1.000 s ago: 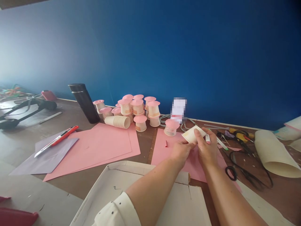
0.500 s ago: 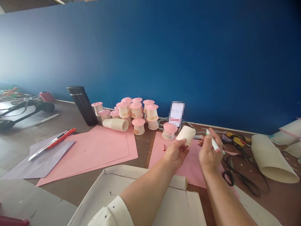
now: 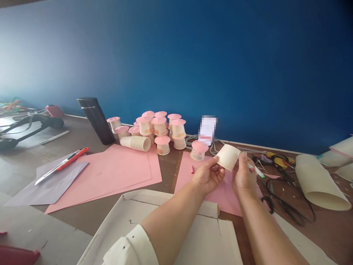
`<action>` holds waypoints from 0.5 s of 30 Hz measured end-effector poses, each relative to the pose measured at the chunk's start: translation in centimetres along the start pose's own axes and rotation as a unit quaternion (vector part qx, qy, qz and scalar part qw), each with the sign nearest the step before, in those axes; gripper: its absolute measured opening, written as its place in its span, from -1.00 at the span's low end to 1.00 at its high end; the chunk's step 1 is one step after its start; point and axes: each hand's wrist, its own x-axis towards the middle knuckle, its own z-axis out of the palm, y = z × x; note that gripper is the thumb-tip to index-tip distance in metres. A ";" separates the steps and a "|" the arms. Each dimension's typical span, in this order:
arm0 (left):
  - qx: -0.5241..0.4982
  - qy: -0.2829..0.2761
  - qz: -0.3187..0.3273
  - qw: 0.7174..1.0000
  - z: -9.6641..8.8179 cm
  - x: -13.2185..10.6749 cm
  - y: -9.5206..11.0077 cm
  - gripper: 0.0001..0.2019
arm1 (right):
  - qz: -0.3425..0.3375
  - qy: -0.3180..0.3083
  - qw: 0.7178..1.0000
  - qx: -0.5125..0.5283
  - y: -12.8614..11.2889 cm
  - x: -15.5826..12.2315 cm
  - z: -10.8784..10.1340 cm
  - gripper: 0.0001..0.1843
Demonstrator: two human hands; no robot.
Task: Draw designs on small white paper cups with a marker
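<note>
A plain white paper cup (image 3: 228,157) is held tilted on its side above the pink paper (image 3: 183,171). My left hand (image 3: 208,176) pinches its left side between thumb and fingers. At the cup's right side, my right hand (image 3: 244,176) grips the edge with the thumb up. A white marker in that hand is mostly hidden by the fingers. Just beyond the left hand stands a cup with a pink cone roof (image 3: 199,150). On the pink paper lies a small red cap (image 3: 192,169).
Several pink-roofed cups (image 3: 160,127) stand stacked by the blue wall, with nested cups (image 3: 136,142) lying in front. Left are a black flask (image 3: 96,121), a utility knife (image 3: 62,165) and pink sheets (image 3: 110,176). Right are black cables (image 3: 286,198) and a cream tube (image 3: 317,180).
The cup has shifted right and turned in my left hand. My right hand has come in to its right side, and the marker it held in plain view is now mostly covered.
</note>
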 end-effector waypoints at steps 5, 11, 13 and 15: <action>0.041 -0.024 0.041 0.998 0.0 -0.2 -0.5 -0.82 | 0.080 -0.015 0.995 0.056 0.0 -0.5 0.4 -0.50; 0.251 -0.120 0.129 0.952 0.2 -0.7 -2.1 -0.64 | 0.070 -0.037 0.997 -0.003 -0.2 -0.6 0.3 -0.50; 0.298 -0.077 0.150 0.940 0.0 -0.5 -2.4 -0.70 | 0.037 -0.054 0.997 -0.048 -0.2 -0.7 0.1 -0.47; 0.289 -0.067 0.166 0.940 -0.2 -0.2 -2.3 -0.72 | 0.004 -0.055 0.991 -0.120 -0.1 -0.8 -0.3 -0.45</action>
